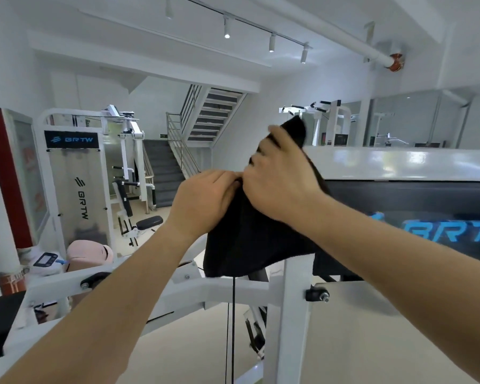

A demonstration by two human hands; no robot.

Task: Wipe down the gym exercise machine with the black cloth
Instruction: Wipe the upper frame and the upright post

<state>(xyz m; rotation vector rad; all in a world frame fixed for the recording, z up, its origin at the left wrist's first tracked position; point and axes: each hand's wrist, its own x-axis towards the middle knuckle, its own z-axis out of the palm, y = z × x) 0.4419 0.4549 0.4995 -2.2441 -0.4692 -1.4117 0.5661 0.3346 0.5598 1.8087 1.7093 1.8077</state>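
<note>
Lettering: I am reading "BRTW" in blue on the black header plate (72, 139) of the white weight-stack machine (75, 189) at left, and again running vertically down its translucent shield. Blue letters "BRT" are showing on the dark panel (399, 200) of the gym exercise machine (288, 314) at right, with the rest running off the picture's edge. Writing on the red-framed cabinet (9, 176) at far left is too blurred for me to read.

Both hands are holding the black cloth (250, 239) up in the air in front of the near machine's white frame. The left hand (205, 200) is pinching the cloth's top edge, fingers curled tight. The right hand (283, 178) is gripping just beside it, touching the left, fingers curled over the fabric, with one corner standing up above the knuckles. Each grip is closed on the cloth. The cloth is hanging down, its lower hem level with the frame's crossbar; I cannot tell whether they are touching. A black cable (233, 328) is hanging below the hem.
</note>
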